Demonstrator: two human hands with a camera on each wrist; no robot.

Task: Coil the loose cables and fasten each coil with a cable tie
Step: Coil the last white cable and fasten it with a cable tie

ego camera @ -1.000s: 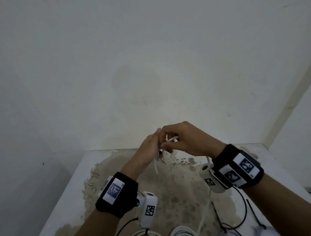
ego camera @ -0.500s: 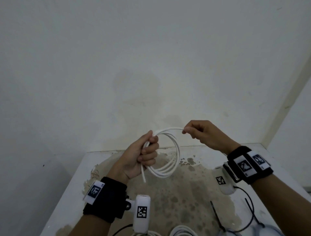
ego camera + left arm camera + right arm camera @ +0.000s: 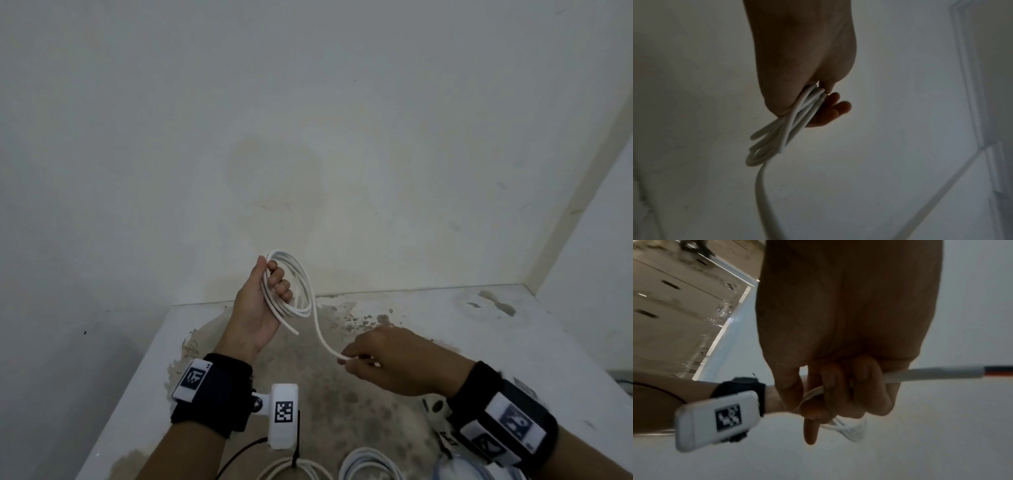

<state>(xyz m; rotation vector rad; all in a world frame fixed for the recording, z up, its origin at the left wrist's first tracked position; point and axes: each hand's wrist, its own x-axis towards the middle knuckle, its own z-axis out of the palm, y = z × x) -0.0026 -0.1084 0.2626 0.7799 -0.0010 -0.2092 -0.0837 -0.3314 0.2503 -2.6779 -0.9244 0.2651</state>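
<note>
Left of centre in the head view, my left hand (image 3: 262,308) is raised with its fingers curled round a white cable (image 3: 297,291), gripping several loops of it gathered into a coil above the stained table (image 3: 513,342). From the coil one strand drops and curves toward the lower right, where my right hand (image 3: 394,363) pinches it between fingers and thumb, low over the table. In the right wrist view the cable's cut end sticks out past my curled fingers (image 3: 865,378) at the right edge. Along the bottom edge lie more white cable coils (image 3: 370,466), one crossed by a black cable tie (image 3: 296,445).
</note>
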